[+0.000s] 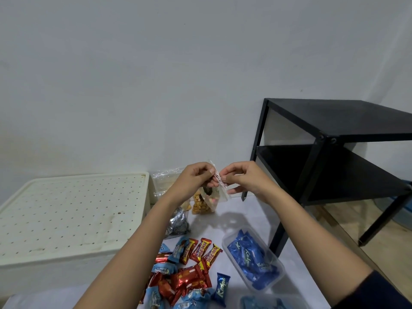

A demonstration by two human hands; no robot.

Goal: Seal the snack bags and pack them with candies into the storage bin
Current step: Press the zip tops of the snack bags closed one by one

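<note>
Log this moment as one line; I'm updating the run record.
step: sealing | left hand and right hand: pinching clear snack bag top | candies: loose on table

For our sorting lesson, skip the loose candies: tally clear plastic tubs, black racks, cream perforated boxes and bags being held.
Clear plastic tubs: 2
Black rack: 1
Cream perforated box: 1
Snack bag in left hand and right hand: 1
Total: 5
</note>
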